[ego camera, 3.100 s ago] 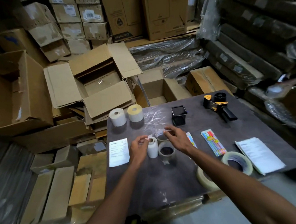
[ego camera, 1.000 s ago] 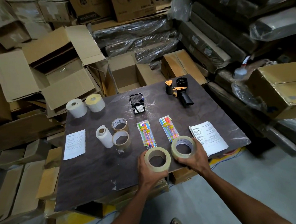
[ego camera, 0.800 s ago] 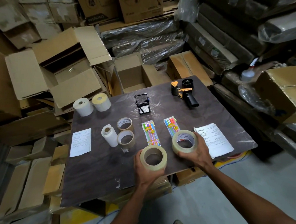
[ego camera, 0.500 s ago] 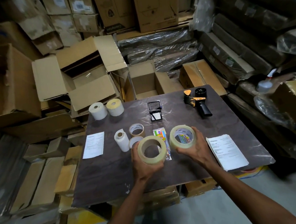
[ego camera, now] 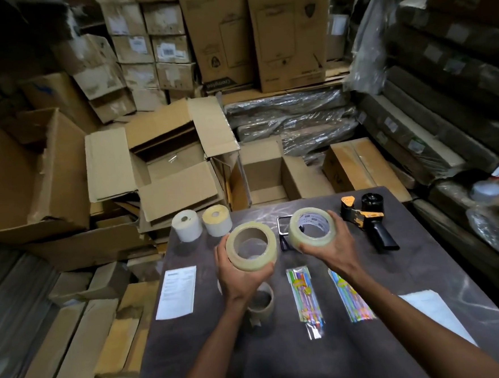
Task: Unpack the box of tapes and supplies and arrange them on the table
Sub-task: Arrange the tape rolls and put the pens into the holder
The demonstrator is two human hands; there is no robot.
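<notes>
— Boxes?
— Open carton (ego camera: 163, 162) behind the table (ego camera: 425, 268); flaps up, nothing visible inside.
— Hands?
— My left hand (ego camera: 239, 278) grips one clear tape roll (ego camera: 250, 245), my right hand (ego camera: 330, 243) another (ego camera: 311, 228), both held above the table's middle.
— Surroundings?
— Stacked cartons crowd every side.

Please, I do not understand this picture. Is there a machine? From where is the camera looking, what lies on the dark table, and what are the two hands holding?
There is no machine. A person wears a camera on the head, so you look forward and down at their own arms. The left hand grips one clear tape roll; the right hand grips another clear tape roll. Both rolls are held above the table. On it lie two label rolls, a tape dispenser, two marker packs, a brown tape roll and printed papers. Behind stand open cardboard boxes.
</notes>
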